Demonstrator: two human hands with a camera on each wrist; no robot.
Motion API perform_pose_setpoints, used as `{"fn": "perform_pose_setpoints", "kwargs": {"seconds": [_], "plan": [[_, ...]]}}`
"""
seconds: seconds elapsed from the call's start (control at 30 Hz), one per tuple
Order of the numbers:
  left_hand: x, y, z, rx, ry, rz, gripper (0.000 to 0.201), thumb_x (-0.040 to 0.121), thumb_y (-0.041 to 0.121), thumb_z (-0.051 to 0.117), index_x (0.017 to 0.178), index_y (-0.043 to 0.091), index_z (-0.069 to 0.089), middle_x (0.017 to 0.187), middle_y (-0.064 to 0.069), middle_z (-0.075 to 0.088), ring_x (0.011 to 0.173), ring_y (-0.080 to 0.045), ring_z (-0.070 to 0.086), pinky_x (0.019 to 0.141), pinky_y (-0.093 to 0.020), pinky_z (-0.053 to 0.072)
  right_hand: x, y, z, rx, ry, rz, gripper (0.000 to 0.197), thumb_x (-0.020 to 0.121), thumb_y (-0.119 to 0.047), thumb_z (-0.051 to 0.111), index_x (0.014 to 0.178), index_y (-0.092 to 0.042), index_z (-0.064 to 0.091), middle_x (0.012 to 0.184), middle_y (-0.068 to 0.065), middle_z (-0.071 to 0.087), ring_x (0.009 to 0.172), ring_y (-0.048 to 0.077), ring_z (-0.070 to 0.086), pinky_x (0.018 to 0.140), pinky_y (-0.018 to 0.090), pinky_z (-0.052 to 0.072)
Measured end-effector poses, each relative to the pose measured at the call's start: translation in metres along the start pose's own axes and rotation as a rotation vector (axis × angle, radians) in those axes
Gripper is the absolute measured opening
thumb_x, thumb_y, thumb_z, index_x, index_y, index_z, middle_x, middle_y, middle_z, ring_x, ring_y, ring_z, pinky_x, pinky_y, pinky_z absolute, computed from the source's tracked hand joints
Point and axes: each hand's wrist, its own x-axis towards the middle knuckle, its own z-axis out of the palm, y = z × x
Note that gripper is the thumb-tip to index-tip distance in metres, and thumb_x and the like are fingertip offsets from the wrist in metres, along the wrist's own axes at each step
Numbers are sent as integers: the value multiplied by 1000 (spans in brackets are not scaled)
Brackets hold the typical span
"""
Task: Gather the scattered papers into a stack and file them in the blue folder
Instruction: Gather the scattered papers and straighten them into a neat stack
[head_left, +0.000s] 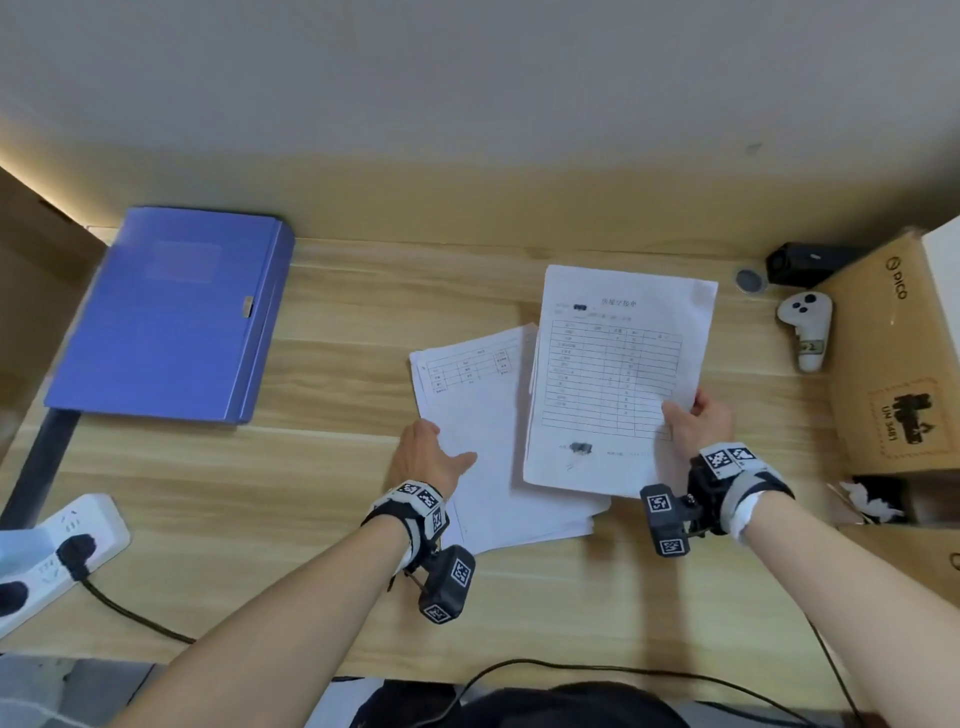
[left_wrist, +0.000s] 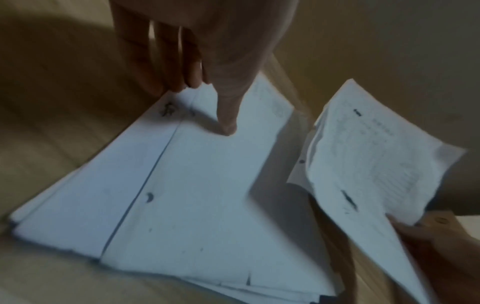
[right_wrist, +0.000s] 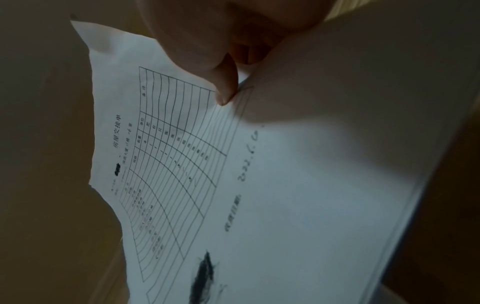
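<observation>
A loose pile of white papers (head_left: 488, 431) (left_wrist: 197, 197) lies on the wooden desk (head_left: 332, 467) in front of me. My left hand (head_left: 428, 457) (left_wrist: 207, 86) rests on the pile's left edge, fingers straight at the edge and thumb flat on the top sheet. My right hand (head_left: 693, 421) (right_wrist: 226, 90) pinches the right edge of a few printed table sheets (head_left: 618, 374) (left_wrist: 374, 156) (right_wrist: 197, 164), lifted above the pile's right side. The closed blue folder (head_left: 171, 317) lies at the desk's far left.
A cardboard box (head_left: 893, 353) stands at the right, with a white controller (head_left: 805, 327), a black device (head_left: 810, 262) and a round lens cap (head_left: 750, 280) beside it. A white power strip (head_left: 57, 545) with a black cable sits at the left front edge.
</observation>
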Motion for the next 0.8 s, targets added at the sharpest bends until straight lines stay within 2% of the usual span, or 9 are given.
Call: {"fn": "perform_pose_setpoints", "kwargs": {"seconds": [0.17, 0.27, 0.33, 0.4, 0.47, 0.53, 0.6, 0.67, 0.8], "plan": [[1, -3, 14, -32, 78, -36, 76, 69, 37, 86, 126, 8, 44, 125, -10, 54, 110, -29, 59, 88, -41, 51, 5, 9, 9, -28, -48, -3, 24, 87, -7, 61, 110, -4, 65, 95, 12, 67, 86, 29, 64, 76, 33, 49], [2, -3, 14, -59, 118, -69, 75, 68, 33, 87, 125, 6, 45, 121, -11, 56, 109, -30, 58, 87, -43, 52, 9, 11, 17, -58, -74, -11, 23, 86, -8, 63, 108, -3, 65, 97, 18, 69, 93, 38, 67, 79, 42, 55], [7, -3, 10, -54, 96, -84, 62, 70, 31, 86, 115, 7, 51, 110, -10, 60, 99, -30, 62, 80, -43, 54, 10, 10, 22, -72, -87, -14, 22, 86, -9, 64, 107, -3, 65, 100, 20, 70, 91, 36, 67, 80, 44, 55], [14, -4, 3, -52, 38, -87, 43, 71, 30, 84, 97, 9, 57, 94, -7, 65, 82, -27, 64, 68, -38, 55, 12, 8, 26, -84, -100, -31, 21, 86, -9, 64, 106, -3, 66, 101, 22, 71, 85, 33, 66, 79, 44, 55], [20, -6, -4, -55, -38, -100, 30, 74, 32, 80, 86, 12, 62, 83, -3, 68, 72, -23, 64, 62, -32, 54, 14, 5, 28, -87, -115, -43, 23, 87, -8, 63, 109, -2, 66, 99, 19, 70, 82, 30, 65, 76, 38, 54], [26, -8, -11, -70, -80, -123, 24, 77, 33, 75, 76, 12, 63, 74, -2, 67, 65, -21, 62, 58, -30, 51, 13, 2, 29, -88, -142, -42, 26, 88, -7, 62, 112, -1, 65, 96, 16, 69, 81, 28, 63, 73, 33, 50], [29, -10, -18, -88, -109, -119, 25, 80, 26, 71, 63, 14, 58, 65, -1, 63, 58, -19, 57, 51, -25, 43, 12, 0, 31, -102, -171, -46, 24, 88, -8, 62, 111, -2, 66, 97, 18, 70, 87, 35, 66, 74, 35, 52], [30, -13, -23, -97, -133, -119, 24, 81, 21, 70, 60, 16, 58, 64, 1, 63, 59, -17, 56, 49, -21, 38, 9, 0, 37, -121, -199, -64, 21, 87, -8, 63, 107, -2, 66, 100, 23, 70, 93, 39, 67, 76, 40, 53], [28, -20, -25, -106, -137, -137, 22, 80, 21, 71, 61, 15, 61, 65, -1, 67, 60, -17, 60, 53, -22, 43, -5, 8, 64, -145, -274, -41, 17, 86, -8, 65, 103, -9, 64, 100, 20, 71, 88, 36, 68, 78, 43, 58]]}}
